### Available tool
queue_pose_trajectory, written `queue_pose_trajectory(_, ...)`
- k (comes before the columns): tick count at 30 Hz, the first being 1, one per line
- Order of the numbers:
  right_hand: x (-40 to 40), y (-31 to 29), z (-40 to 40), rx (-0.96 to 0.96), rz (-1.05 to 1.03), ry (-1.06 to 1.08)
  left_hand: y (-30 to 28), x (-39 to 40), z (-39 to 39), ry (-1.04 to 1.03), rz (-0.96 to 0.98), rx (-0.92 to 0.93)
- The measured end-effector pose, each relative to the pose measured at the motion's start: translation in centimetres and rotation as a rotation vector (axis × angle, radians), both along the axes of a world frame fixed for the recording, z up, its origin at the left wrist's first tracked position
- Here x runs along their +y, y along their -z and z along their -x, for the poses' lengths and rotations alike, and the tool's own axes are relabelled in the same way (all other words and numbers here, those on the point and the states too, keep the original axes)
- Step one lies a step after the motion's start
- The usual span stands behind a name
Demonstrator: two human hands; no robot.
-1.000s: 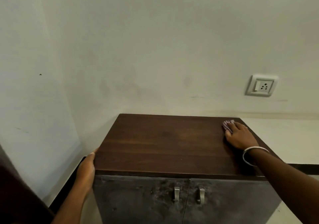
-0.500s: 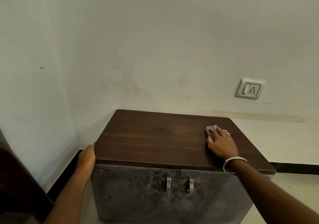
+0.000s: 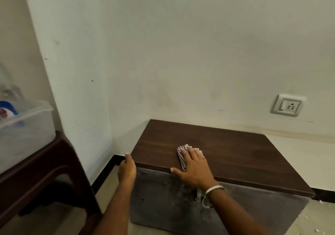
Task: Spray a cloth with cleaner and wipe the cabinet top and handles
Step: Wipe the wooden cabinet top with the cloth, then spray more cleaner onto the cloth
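Observation:
A low cabinet with a dark brown wooden top [image 3: 235,153] and grey scuffed doors [image 3: 163,198] stands against the white wall. My right hand [image 3: 195,167] presses a small red-and-white checked cloth [image 3: 182,157] flat on the top near its front edge, left of the middle. My left hand [image 3: 126,169] grips the front left corner of the top. My right wrist, with a silver bangle, covers most of the door handles [image 3: 198,195]. No spray bottle is visible.
A dark brown stool or small table [image 3: 45,171] stands at the left, carrying a clear plastic tub [image 3: 27,131] with blue-and-white items inside. A white wall socket [image 3: 287,105] sits above the cabinet at right. Pale floor lies in front and to the right.
My right hand has slid the cloth leftward across the top, from the back right corner to near the front edge. The view has swung left, bringing the stool and tub into sight.

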State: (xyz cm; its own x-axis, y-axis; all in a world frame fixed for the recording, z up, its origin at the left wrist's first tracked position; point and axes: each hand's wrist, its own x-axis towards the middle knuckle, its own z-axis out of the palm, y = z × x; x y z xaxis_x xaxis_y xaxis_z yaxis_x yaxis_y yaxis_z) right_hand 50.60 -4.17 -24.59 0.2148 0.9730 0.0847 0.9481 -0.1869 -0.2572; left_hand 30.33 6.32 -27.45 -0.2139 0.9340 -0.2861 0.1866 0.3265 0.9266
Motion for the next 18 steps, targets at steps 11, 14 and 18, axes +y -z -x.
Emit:
queue_pose_trajectory(11,4.9,-0.1,10.2,-0.083,-0.007,-0.298,-1.1,-0.3,3.0,0.119,0.05,0.15)
queue_pose_trajectory(14,6.3,0.1,12.4,-0.06,-0.04,-0.359,-1.6,-0.2,4.4,0.152,0.016,0.181)
queue_pose_trajectory(18,7.8,-1.0,14.4,0.053,-0.064,-0.444,-3.9,-0.5,6.5,0.225,-0.089,0.242)
